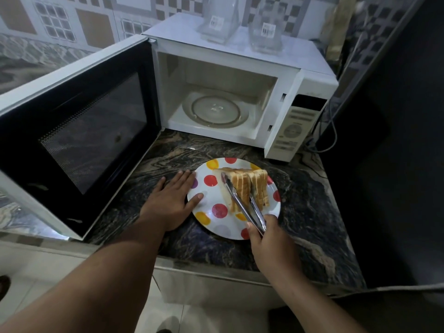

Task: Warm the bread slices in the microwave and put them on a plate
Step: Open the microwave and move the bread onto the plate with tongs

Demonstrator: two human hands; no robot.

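Observation:
Several bread slices [258, 186] stand on edge, side by side, on a white plate with coloured dots [216, 216] on the dark marbled counter. My right hand [269, 239] grips metal tongs [242, 204] whose tips clamp some of the left slices. My left hand [173, 200] lies flat on the counter, its fingers straight and touching the plate's left rim. Behind the plate stands a white microwave [298, 92] with its door [79, 131] swung wide to the left. Its glass turntable [215, 111] holds nothing.
Two clear plastic containers [240, 22] stand on top of the microwave. Cables [329, 131] hang to its right beside a dark wall. The counter's front edge [216, 272] runs just below the plate. The open door fills the space left of the plate.

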